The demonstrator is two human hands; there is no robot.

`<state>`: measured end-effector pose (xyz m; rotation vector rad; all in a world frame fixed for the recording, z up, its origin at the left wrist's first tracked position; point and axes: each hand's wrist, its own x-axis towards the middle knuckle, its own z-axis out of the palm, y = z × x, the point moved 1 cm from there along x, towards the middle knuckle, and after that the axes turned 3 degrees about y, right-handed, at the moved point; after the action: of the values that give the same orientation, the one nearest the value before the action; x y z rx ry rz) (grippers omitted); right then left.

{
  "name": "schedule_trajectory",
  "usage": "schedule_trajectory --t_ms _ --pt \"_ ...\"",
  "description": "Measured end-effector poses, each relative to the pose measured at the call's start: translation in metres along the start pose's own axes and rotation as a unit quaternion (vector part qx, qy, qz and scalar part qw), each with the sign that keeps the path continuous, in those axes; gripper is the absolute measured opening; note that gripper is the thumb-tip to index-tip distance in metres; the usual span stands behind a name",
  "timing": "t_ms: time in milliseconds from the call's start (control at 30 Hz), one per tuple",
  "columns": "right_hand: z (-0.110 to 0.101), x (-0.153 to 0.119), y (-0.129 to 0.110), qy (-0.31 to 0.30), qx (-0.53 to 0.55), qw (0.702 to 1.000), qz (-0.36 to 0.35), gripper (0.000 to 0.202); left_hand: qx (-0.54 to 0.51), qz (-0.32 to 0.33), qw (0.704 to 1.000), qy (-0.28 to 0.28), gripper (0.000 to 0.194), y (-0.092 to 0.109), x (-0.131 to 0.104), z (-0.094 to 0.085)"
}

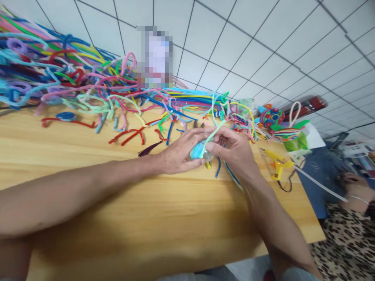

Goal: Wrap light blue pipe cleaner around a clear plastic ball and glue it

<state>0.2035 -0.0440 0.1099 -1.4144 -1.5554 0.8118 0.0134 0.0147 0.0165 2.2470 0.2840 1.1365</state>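
Observation:
Above the wooden table (152,207), both hands meet around a small rounded blue piece (197,151) with a clear, shiny part at its right side. My left hand (181,152) wraps around its left side, fingers curled over the top. The thumb and fingers of my right hand (231,146) pinch a light green pipe cleaner (211,136) that lies across the piece and sticks up to the right. Where the fingertips overlap, part of the piece is hidden.
Many coloured pipe cleaners (88,84) pile along the wall. A yellow glue gun (278,162) with a cord lies at the right, near colourful round ornaments (272,116). Red pieces and a dark tassel (150,148) lie left of the hands. Another person's arm (356,191) shows at far right.

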Motion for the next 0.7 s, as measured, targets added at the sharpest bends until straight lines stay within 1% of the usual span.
schedule_trajectory --t_ms 67,200,333,433,567,700 --pt "0.002 0.001 0.001 0.0 0.011 1.0 0.004 0.037 -0.004 -0.001 1.0 0.002 0.079 -0.001 0.0 0.001" --pt "-0.001 -0.006 0.011 0.034 0.025 0.999 0.01 0.028 0.004 0.009 1.0 0.005 0.072 -0.002 -0.001 0.001" --pt "-0.005 -0.011 0.025 0.066 0.016 0.997 0.02 0.027 0.006 0.021 1.0 0.005 0.071 -0.001 -0.001 -0.001" --pt "-0.004 -0.013 0.031 0.081 0.004 0.997 0.021 0.024 -0.002 0.022 1.0 0.007 0.067 0.0 0.0 -0.002" --pt "-0.001 -0.013 0.029 0.091 -0.018 0.996 0.002 0.017 -0.005 0.018 1.0 0.002 0.062 0.002 0.0 -0.003" --pt "0.001 -0.013 0.023 0.093 -0.04 0.995 -0.014 0.012 -0.003 -0.002 1.0 -0.008 0.054 0.004 -0.001 -0.004"
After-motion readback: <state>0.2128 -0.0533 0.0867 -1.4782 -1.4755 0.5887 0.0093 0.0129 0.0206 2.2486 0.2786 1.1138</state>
